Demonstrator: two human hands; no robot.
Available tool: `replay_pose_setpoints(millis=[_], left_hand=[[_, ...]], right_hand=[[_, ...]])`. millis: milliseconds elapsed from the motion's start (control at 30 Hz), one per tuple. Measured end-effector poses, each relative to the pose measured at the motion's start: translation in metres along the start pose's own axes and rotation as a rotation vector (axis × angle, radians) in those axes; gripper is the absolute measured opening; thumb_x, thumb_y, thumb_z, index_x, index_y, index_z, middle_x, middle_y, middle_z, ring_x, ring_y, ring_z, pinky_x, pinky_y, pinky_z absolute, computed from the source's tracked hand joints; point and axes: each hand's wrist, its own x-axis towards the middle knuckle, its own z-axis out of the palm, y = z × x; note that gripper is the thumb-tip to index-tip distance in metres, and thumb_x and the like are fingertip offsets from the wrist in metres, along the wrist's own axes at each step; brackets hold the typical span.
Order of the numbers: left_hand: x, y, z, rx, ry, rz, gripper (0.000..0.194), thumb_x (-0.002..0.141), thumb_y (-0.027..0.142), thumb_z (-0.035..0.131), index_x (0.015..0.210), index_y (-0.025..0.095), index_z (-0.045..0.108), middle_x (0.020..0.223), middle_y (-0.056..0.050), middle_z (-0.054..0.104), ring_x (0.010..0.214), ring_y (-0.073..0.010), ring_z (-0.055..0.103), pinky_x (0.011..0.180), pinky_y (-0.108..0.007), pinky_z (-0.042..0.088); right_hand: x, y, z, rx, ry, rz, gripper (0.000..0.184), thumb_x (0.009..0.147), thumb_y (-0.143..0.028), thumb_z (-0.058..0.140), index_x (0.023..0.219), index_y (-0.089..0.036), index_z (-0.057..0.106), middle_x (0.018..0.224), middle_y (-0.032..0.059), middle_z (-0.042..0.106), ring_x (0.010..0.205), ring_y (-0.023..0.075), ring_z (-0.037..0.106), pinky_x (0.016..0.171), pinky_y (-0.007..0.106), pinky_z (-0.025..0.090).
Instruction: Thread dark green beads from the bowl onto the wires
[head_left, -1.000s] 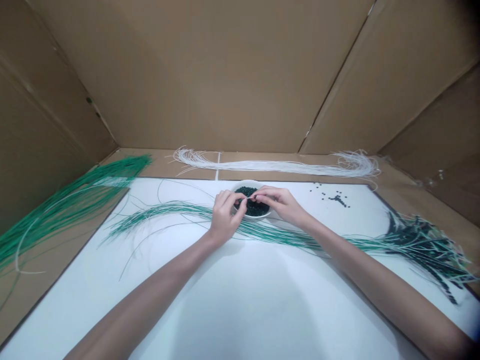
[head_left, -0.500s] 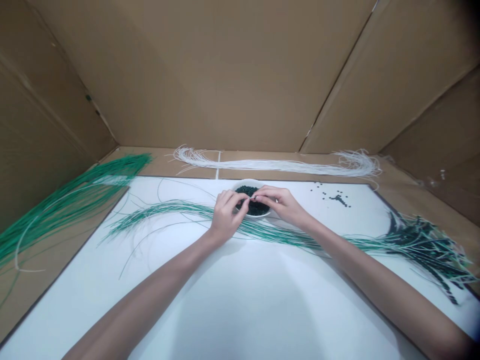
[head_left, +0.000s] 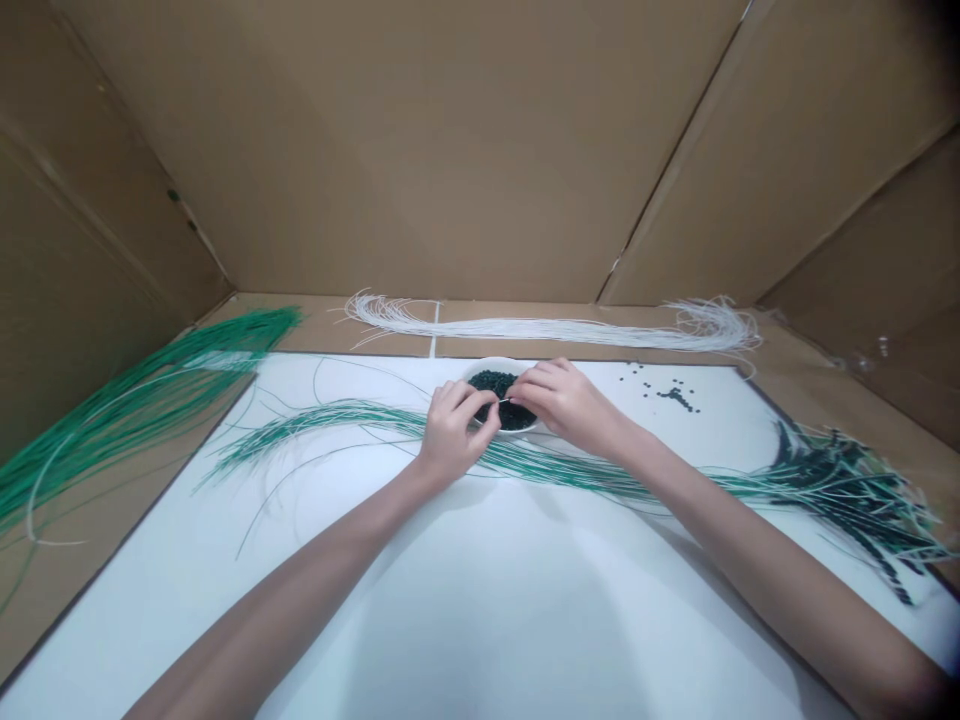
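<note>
Left hand [head_left: 452, 430]: thumb and forefinger pinch a thin strand [head_left: 504, 401], with the other fingers curled in; held over the near left part of the bowl.
Right hand [head_left: 568, 402]: fingertips drawn together on the opposite end of the strand's visible stretch; whether a bead sits between them is too small to tell.
Thin strand: pale, short in view, spanning the narrow gap between the two hands, above the bowl.
Bowl [head_left: 517, 431]: white, round, upright on the white surface [head_left: 480, 580], partly covered by both hands.
Bowl contents: a heap of small dark beads [head_left: 489, 383].
Green and white bundle [head_left: 562, 474]: lies crosswise on the surface, on the near side of the bowl, passing under the left wrist and right forearm; contact with the arms cannot be determined.
Beaded ends [head_left: 847, 485]: dark, fanned out at the bundle's right end, close to the surface's right edge.
Loose beads [head_left: 679, 398]: dark, scattered on the surface to the right of the bowl, some clustered.
White bundle [head_left: 540, 329]: laid lengthwise behind the surface, on brown cardboard.
Green bundle [head_left: 150, 395]: at far left, reaching to the surface's rear left corner.
</note>
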Motion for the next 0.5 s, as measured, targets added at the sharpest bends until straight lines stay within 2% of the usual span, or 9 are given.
replay_pose_setpoints(millis=[200,500], left_hand=[[-0.0024,0.0007,-0.0001,0.032,-0.064,0.045,0.009,0.078,0.019,0.05,0.079,0.017,0.058,0.068,-0.003,0.053,0.068,-0.0138,0.046,0.067,-0.028,0.037],[-0.0012,0.0007,-0.0012,0.007,-0.041,0.043,0.01,0.079,0.019,0.049,0.082,0.017,0.058,0.069,-0.002,0.055,0.067,-0.0134,0.046,0.068,-0.028,0.037]], right_hand=[[0.0007,-0.0084,-0.0093,-0.26,-0.045,-0.078,0.021,0.084,-0.012,0.039,0.084,-0.015,0.06,0.08,0.0066,0.061,0.076,0.0169,0.049,0.071,0.03,0.03],[-0.0001,-0.0029,-0.005,-0.158,-0.02,-0.082,0.018,0.085,-0.014,0.04,0.088,-0.015,0.058,0.085,0.0056,0.061,0.077,0.0153,0.049,0.073,0.029,0.031]])
